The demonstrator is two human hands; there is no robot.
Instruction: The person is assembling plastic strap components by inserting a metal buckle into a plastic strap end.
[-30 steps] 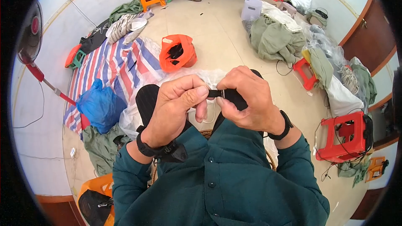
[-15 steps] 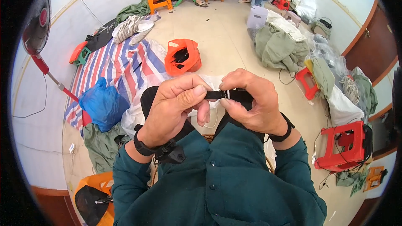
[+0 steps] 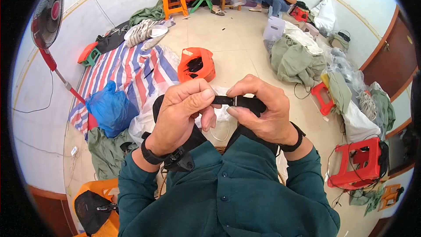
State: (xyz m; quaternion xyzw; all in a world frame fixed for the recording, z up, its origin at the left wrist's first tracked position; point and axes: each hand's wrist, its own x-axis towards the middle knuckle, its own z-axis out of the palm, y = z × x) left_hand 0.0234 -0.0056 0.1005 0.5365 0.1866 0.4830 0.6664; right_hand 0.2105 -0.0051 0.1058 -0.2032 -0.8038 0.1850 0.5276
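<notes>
A narrow black strap point(image 3: 221, 100) stretches between my two hands above my lap. A small light-coloured fitting, apparently metal, crosses it close to my right fingertips. My left hand point(image 3: 186, 109) pinches the strap's left end between thumb and forefinger, the other fingers curled below. On the other side, my right hand point(image 3: 265, 109) is closed around the strap's wider right part, with thumb and forefinger at the fitting. What lies inside the right palm is hidden. Both wrists wear black bands, and the left one carries a small black device point(image 3: 180, 160).
Beyond my hands stands an orange-red bag point(image 3: 186, 74) holding black pieces. Left are a blue plastic bag point(image 3: 109, 109), striped sheet point(image 3: 123, 74) and fan point(image 3: 47, 15). Right are red stools point(image 3: 335, 175) and heaped green cloth point(image 3: 294, 57). Two people sit at the back.
The view has tilted up a little, showing more of the people at the back. My hands keep their hold on the strap, with only slight finger shifts.
</notes>
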